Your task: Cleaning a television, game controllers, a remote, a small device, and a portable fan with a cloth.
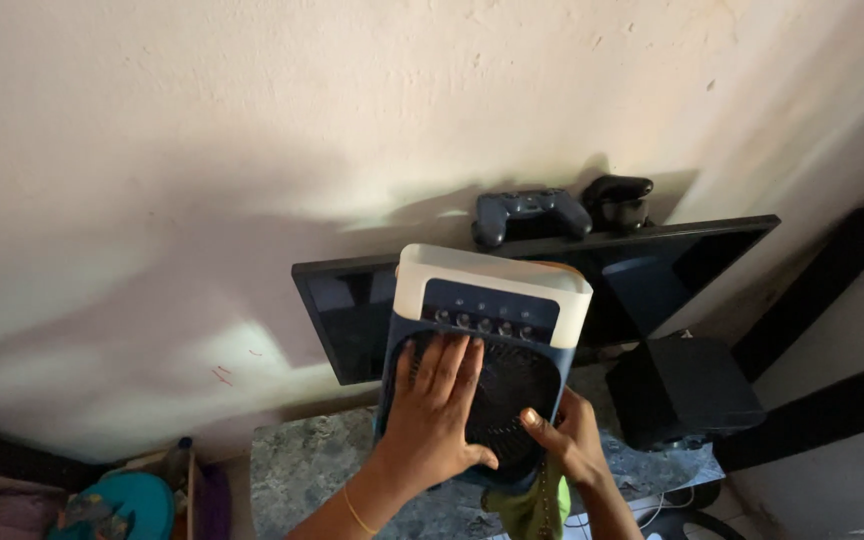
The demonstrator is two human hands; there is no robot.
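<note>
Plastic body: boxy blue cooler fan [487,340] with rounded white top, a row of small knobs, and a dark ribbed round grille.
Position: upright on the mottled stone counter [302,470], before the black monitor [652,270].
Left hand [435,415]: fingers spread flat on the grille.
Right hand [570,440]: grips the fan's lower right edge, green cloth [532,505] pinched beneath.

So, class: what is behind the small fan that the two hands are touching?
Behind the fan stands a dark flat screen, with two game controllers on its top edge against the wall. The fan covers the screen's middle, so that part cannot be seen.
</note>
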